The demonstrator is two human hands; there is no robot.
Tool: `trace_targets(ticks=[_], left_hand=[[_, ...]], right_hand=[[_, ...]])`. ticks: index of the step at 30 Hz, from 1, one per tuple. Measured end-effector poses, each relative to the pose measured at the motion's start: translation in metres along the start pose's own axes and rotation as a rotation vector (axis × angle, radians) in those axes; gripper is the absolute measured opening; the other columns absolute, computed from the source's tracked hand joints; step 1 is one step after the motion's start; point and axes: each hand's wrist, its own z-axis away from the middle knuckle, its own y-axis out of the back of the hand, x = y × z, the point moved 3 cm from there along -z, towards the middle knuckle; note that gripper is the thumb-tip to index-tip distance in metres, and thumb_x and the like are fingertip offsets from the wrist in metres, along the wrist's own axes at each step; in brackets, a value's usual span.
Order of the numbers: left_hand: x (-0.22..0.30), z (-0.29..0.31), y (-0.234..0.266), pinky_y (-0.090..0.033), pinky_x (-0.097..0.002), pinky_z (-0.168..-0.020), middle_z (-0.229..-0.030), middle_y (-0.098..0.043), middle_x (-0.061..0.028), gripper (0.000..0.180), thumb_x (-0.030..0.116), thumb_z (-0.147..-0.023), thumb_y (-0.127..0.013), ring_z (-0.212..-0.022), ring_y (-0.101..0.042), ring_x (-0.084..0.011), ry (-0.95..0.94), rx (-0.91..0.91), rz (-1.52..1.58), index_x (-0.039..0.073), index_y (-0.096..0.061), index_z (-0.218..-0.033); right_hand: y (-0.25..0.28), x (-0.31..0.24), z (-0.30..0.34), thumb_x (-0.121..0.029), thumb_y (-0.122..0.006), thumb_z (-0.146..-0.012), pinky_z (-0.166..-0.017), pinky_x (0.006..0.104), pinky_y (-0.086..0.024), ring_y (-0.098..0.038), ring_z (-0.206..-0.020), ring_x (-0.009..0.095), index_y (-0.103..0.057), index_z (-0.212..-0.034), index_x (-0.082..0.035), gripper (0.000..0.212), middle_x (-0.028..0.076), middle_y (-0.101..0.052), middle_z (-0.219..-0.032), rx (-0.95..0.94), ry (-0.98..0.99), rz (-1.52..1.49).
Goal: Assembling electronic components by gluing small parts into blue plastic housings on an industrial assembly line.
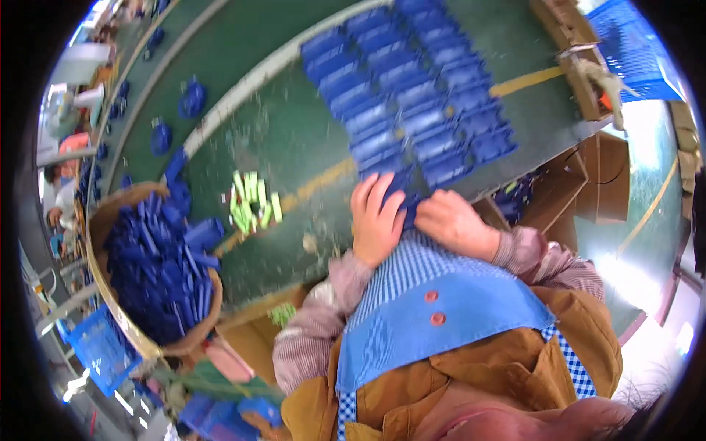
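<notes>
At the table's near edge, a blue plastic part (410, 211) sits between my hands, partly covered by my fingers. My left hand (379, 224) holds its left side, the fingers reaching forward over it and bent at the tips. On the other side my right hand (457, 226) is closed, with curled fingertips gripping the same part. Just beyond my hands, rows of similar blue plastic parts (434, 92) lie side by side on the green table (287, 140). A small pile of light-green strips (252, 202) rests left of my left hand.
A round cardboard bin (95, 257) full of loose blue parts stands at the left. Rounded blue items (193, 99) sit on the green surface beyond the pale rail (243, 88). Cardboard boxes (603, 176) stand at the right, with a blue crate (632, 48) farther back.
</notes>
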Motion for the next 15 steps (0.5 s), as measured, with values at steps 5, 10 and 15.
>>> trace_targets(ticks=[5,10,15], left_hand=[[-0.011,0.008,0.003,-0.022,-0.0528,-0.109,-0.144,-0.029,-0.0217,0.06,0.021,-0.078,-0.07,-0.132,-0.026,-0.0439,0.168,0.046,0.05,0.007,-0.045,-0.132],[-0.01,0.008,0.007,-0.018,-0.0514,-0.112,-0.149,-0.011,-0.0289,0.071,0.018,-0.08,-0.068,-0.137,-0.015,-0.0471,0.34,0.087,0.131,0.005,-0.032,-0.141],[-0.019,-0.003,-0.007,-0.019,-0.0481,-0.112,-0.149,-0.009,-0.0308,0.071,0.015,-0.08,-0.067,-0.138,-0.015,-0.0473,0.371,0.161,0.155,0.003,-0.031,-0.141]], right_hand=[[-0.015,0.006,0.013,-0.018,-0.055,-0.072,-0.067,0.0313,-0.041,-0.05,-0.08,0.019,-0.057,-0.082,-0.011,0.012,0.003,-0.052,-0.088,-0.063,0.02,-0.013],[-0.003,-0.01,0.018,-0.017,-0.055,-0.073,-0.069,0.0306,-0.042,-0.049,-0.082,0.019,-0.055,-0.084,-0.009,0.014,0.003,-0.05,-0.086,-0.03,0.044,-0.038],[0.018,-0.004,0.028,-0.012,-0.056,-0.066,-0.065,0.0332,-0.044,-0.05,-0.075,0.023,-0.053,-0.077,-0.008,0.012,0.006,-0.049,-0.08,0.066,0.058,-0.092]])
